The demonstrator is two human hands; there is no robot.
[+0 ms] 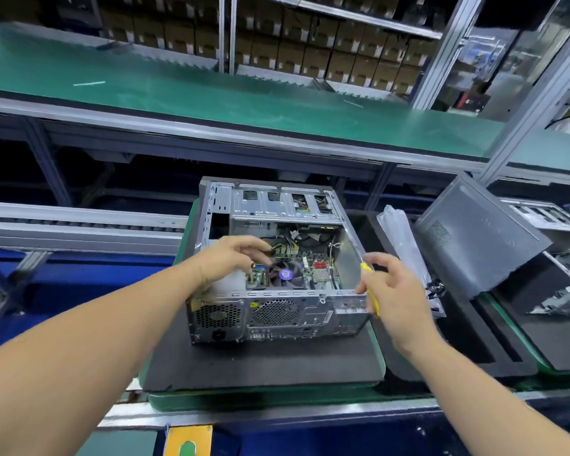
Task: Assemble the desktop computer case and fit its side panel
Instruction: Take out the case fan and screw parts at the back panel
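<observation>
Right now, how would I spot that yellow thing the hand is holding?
Find the open silver metal computer case on the black foam mat. At its right corner, the right hand pinches a thin yellow-handled tool, the only bright yellow thing beside the grey metal.

2 hands (pixel 234 258) (pixel 392 287), 1 open PC case (pixel 277 258), 1 side panel (pixel 477 238), 1 yellow screwdriver (pixel 371 287).

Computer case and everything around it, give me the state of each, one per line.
Computer case: lying on its side, open on top, on a dark mat.
Side panel: off, leaning to the right.
Fan: mounted inside.
Left hand: reaching inside the case.
Right hand: holding a yellow tool.
</observation>
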